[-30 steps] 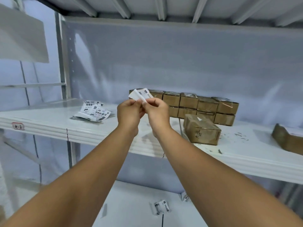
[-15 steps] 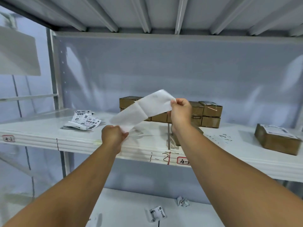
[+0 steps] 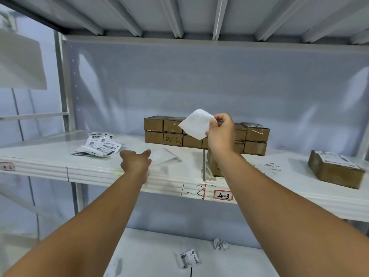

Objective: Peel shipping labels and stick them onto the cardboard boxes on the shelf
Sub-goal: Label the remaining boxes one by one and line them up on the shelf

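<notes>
My right hand (image 3: 220, 134) pinches a white peeled label (image 3: 196, 123) by its right edge, held up in front of a two-layer stack of small cardboard boxes (image 3: 157, 128) at the back of the white shelf (image 3: 99, 172). My left hand (image 3: 135, 161) reaches out low over the shelf with fingers extended. Its fingertips are at the edge of a glossy backing sheet (image 3: 164, 156) lying flat on the shelf. A single box (image 3: 214, 166) stands in front of the stack, mostly hidden behind my right forearm. A labelled box (image 3: 335, 168) sits far right.
A pile of printed labels (image 3: 99, 146) lies on the shelf to the left. Paper scraps (image 3: 269, 166) dot the shelf right of the stack. The lower shelf holds a crumpled paper (image 3: 220, 244) and a label scrap (image 3: 189, 258). An upright post (image 3: 61, 86) stands at left.
The label and its backing, joined as one long strip before, have come apart. My left hand dropped to the shelf with the backing, and my right hand kept the label raised.
</notes>
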{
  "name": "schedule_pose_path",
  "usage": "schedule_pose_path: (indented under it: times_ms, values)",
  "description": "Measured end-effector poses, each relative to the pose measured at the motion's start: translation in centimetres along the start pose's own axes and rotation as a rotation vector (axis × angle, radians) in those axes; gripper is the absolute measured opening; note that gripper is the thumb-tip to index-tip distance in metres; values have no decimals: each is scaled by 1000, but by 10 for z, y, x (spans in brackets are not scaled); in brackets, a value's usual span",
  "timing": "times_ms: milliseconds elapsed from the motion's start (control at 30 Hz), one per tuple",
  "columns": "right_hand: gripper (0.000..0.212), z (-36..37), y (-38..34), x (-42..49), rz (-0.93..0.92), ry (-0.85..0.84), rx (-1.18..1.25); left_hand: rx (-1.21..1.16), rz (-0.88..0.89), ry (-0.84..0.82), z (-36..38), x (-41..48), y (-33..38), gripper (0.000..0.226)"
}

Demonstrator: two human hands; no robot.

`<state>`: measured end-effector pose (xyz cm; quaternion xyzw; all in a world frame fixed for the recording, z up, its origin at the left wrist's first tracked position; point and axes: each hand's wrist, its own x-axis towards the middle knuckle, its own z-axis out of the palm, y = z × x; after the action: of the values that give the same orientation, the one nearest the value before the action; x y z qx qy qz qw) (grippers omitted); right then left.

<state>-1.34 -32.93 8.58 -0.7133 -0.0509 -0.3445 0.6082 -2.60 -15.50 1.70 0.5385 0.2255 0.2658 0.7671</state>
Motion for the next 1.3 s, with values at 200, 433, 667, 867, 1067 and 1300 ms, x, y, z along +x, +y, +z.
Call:
schedule_pose_path:
  times_ms: [200,433,667,867,1067,1300]
  values:
    - [9,-1,-3,-6,-182,-111,-119,346,521,34,11,-19,0,12]
    - [11,-11,0,-7,-519,-239,-339,-131,277,-499,67,-65,30,36]
    - [11,-47,12,1,-418,-357,-363,-270,122,-457,92,-70,31,22]
    - [28,-80,21,16,-13,-471,-137,-135,136,-562,108,-84,21,33]
    - [23,-104,35,33,257,-373,355,-61,141,-649,128,-94,10,34]
    - [64,-104,43,41,257,-279,199,-80,149,-722,142,-101,2,29]
